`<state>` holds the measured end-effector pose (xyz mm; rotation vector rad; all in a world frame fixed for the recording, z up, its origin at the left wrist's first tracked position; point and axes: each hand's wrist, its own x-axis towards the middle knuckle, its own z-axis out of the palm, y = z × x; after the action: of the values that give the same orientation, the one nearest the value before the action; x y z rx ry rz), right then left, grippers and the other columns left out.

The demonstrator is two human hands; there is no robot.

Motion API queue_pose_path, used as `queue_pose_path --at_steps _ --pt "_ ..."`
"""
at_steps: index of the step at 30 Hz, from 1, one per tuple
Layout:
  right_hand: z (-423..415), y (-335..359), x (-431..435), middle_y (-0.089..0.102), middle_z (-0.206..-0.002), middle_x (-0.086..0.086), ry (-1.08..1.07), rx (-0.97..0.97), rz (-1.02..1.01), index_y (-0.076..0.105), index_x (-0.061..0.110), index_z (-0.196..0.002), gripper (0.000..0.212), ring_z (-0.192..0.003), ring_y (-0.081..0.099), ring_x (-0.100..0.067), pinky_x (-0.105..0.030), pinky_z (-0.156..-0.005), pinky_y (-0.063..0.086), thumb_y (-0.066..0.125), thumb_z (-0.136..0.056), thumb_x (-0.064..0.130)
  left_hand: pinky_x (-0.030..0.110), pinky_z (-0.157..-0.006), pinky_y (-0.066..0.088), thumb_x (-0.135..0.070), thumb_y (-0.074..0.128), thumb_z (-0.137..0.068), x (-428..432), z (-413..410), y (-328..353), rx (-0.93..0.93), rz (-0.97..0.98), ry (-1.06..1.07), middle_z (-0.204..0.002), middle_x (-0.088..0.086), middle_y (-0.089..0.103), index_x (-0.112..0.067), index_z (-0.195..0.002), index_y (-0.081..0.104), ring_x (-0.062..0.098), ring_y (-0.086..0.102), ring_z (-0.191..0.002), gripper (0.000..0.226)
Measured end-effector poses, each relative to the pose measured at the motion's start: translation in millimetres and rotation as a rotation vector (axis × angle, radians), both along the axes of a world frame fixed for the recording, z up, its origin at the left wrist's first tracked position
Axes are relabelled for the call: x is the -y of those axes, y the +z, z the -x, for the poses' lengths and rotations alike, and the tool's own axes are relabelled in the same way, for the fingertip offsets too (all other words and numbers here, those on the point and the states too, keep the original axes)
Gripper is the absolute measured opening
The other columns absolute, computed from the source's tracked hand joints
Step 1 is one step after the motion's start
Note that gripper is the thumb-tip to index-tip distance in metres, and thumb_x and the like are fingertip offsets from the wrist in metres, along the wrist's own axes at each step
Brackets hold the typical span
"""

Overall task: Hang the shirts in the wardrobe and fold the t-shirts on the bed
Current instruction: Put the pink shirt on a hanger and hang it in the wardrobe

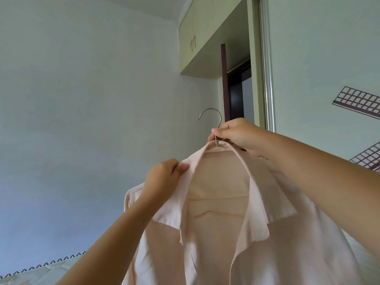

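Shirt: pale pink collared shirt (218, 202), on hanger (213, 124), held up before the wall.
Right hand (236, 134): pinches the hanger's metal neck above the collar.
Left hand (164, 175): pinches the left collar edge.
Wardrobe (265, 64): upper right, beside the shirt.
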<state>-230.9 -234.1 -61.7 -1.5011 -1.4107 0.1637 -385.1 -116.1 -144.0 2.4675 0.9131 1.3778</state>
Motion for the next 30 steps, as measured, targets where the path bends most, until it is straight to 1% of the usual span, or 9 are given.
queue_pose_path --at_steps 3,6,8,10,13,19,24,27,30 --pt "-13.7 -3.6 14.5 0.058 -0.068 0.003 -0.017 0.083 0.162 0.067 0.014 -0.086 0.023 -0.065 0.051 -0.012 -0.024 -0.063 0.040 0.051 -0.097 0.027 0.030 -0.057 0.030 -0.035 0.045 -0.098 -4.9 2.3 -1.3 0.036 -0.006 0.050 -0.061 -0.006 0.049 -0.013 -0.072 0.054 0.021 0.048 -0.070 0.035" --pt "-37.0 -12.3 29.4 0.067 -0.087 0.001 -0.081 0.146 0.260 0.068 0.016 -0.096 0.021 -0.078 0.060 -0.014 -0.024 -0.069 0.047 0.052 -0.095 0.030 0.031 -0.059 0.031 -0.034 0.045 -0.098 -9.4 6.6 2.0 0.065 -0.014 0.088 -0.064 -0.002 0.053 -0.010 -0.077 0.058 0.023 0.050 -0.073 0.034" --pt "-52.1 -17.3 38.7 0.070 -0.095 -0.001 -0.130 0.203 0.286 0.069 0.020 -0.096 0.017 -0.087 0.065 -0.017 -0.030 -0.080 0.052 0.055 -0.094 0.028 0.031 -0.061 0.031 -0.033 0.045 -0.098 -12.3 9.3 4.9 0.092 -0.025 0.099 -0.068 0.002 0.056 -0.008 -0.079 0.060 0.026 0.052 -0.075 0.035" --pt "-63.5 -20.9 46.7 0.070 -0.091 0.000 -0.148 0.205 0.297 0.069 0.021 -0.089 0.012 -0.084 0.066 -0.016 -0.029 -0.080 0.053 0.058 -0.093 0.023 0.032 -0.062 0.033 -0.032 0.046 -0.098 -15.4 11.5 7.5 0.114 -0.038 0.111 -0.073 0.007 0.061 -0.005 -0.083 0.064 0.029 0.054 -0.078 0.035" --pt "-75.5 -25.2 56.4 0.068 -0.081 0.003 -0.164 0.189 0.309 0.068 0.020 -0.081 0.012 -0.074 0.062 -0.011 -0.019 -0.066 0.047 0.061 -0.090 0.017 0.033 -0.060 0.033 -0.031 0.046 -0.098 -18.4 12.9 9.0 0.118 -0.037 0.128 -0.074 0.009 0.062 -0.003 -0.085 0.065 0.028 0.053 -0.075 0.037" --pt "-79.4 -33.5 57.8 0.063 -0.079 0.005 -0.163 0.282 0.282 0.066 0.018 -0.088 0.006 -0.071 0.057 -0.008 -0.016 -0.064 0.044 0.066 -0.087 0.024 0.027 -0.056 0.033 -0.031 0.046 -0.098 -17.9 8.5 8.0 0.103 -0.026 0.102 -0.067 0.006 0.059 -0.001 -0.082 0.064 0.024 0.050 -0.068 0.038" --pt "-82.6 -38.7 54.2 0.057 -0.071 0.007 -0.224 0.428 0.180 0.059 0.025 -0.077 0.015 -0.067 0.050 -0.007 -0.018 -0.059 0.036 0.060 -0.092 0.025 0.024 -0.055 0.032 -0.032 0.045 -0.098 -12.5 3.1 9.2 0.081 -0.042 0.087 -0.068 0.007 0.059 -0.002 -0.079 0.062 0.023 0.048 -0.067 0.039" --pt "-88.7 -38.9 54.7 0.053 -0.071 0.009 -0.329 0.486 0.122 0.055 0.024 -0.076 0.017 -0.068 0.048 -0.009 -0.019 -0.057 0.032 0.056 -0.094 0.023 0.028 -0.051 0.027 -0.034 0.044 -0.098 -10.1 -5.1 15.8 0.006 -0.038 0.074 -0.059 0.001 0.047 -0.009 -0.064 0.049 0.021 0.043 -0.061 0.042" --pt "-98.1 -43.4 56.3 0.056 -0.081 0.002 -0.449 0.480 0.016 0.054 0.020 -0.083 0.013 -0.079 0.051 -0.018 -0.026 -0.062 0.036 0.052 -0.095 0.023 0.032 -0.050 0.021 -0.032 0.046 -0.097 -6.5 -19.7 28.1 -0.078 -0.045 0.029 -0.055 0.001 0.035 -0.012 -0.058 0.032 0.017 0.030 -0.053 0.046"
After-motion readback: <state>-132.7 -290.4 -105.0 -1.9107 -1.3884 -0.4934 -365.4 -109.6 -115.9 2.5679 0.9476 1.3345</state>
